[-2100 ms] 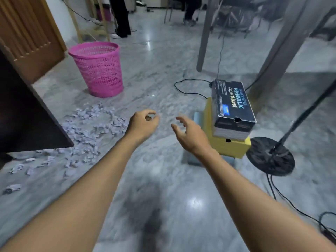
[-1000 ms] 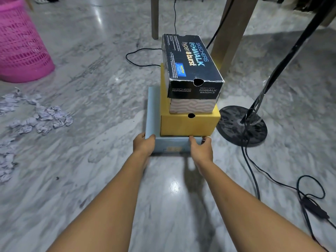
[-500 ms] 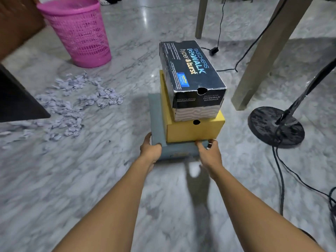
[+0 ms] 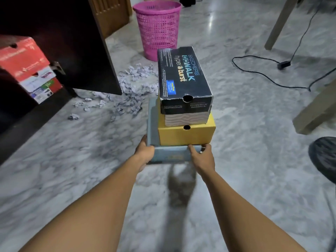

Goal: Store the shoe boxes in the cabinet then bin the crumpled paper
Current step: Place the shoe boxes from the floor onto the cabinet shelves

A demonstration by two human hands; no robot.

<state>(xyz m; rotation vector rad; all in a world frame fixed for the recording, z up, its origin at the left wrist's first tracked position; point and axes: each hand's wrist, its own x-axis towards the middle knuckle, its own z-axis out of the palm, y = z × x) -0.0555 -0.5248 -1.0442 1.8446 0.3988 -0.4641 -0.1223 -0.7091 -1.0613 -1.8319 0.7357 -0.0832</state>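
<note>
Grey-blue box (image 4: 171, 154) largely beneath yellow box (image 4: 185, 136)

black shoe box (image 4: 182, 77) lid "SKECHERS GOWALK hyper burst"

Blk cable (image 4: 232, 60) w/ adapter (image 4: 283, 64) on marble floor (image 4: 254, 160), table leg (image 4: 280, 24) nearby, round blk base (image 4: 325, 157) rt.

Arms outstretched, left hand (image 4: 145, 152) and right hand (image 4: 202, 157) seemingly grip the bottom box (image 4: 171, 154).
</note>
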